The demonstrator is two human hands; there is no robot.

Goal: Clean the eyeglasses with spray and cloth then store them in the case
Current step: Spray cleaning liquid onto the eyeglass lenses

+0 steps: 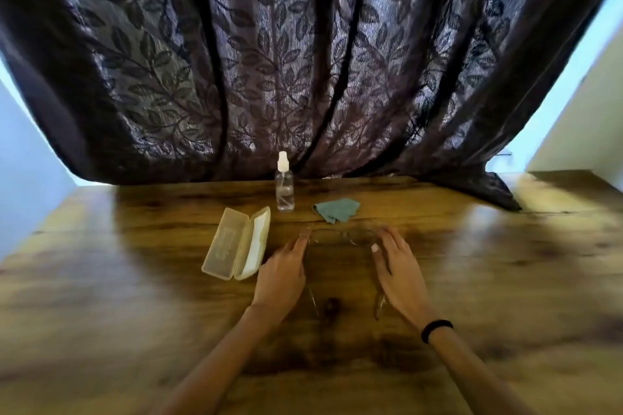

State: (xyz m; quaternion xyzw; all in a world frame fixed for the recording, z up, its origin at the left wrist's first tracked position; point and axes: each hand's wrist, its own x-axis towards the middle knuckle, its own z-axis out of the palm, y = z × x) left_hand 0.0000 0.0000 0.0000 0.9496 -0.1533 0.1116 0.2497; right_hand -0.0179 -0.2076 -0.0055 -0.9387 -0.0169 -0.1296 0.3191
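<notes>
Thin-framed eyeglasses (344, 236) lie unfolded on the wooden table (505, 263), lenses away from me, temples pointing toward me. My left hand (281, 274) rests along the left temple and my right hand (397, 271) along the right one, fingers extended and touching the frame's corners; a firm grip is not visible. A pale yellow translucent case (236, 242) lies open to the left of my left hand. A clear spray bottle (284, 184) with a white top stands upright behind the glasses. A teal cloth (335, 209) lies crumpled to the bottle's right.
A dark leaf-patterned curtain (303, 61) hangs behind the table and drapes onto its far edge at the right. A black band sits on my right wrist (436, 329). Bare tabletop stretches left and right of the objects.
</notes>
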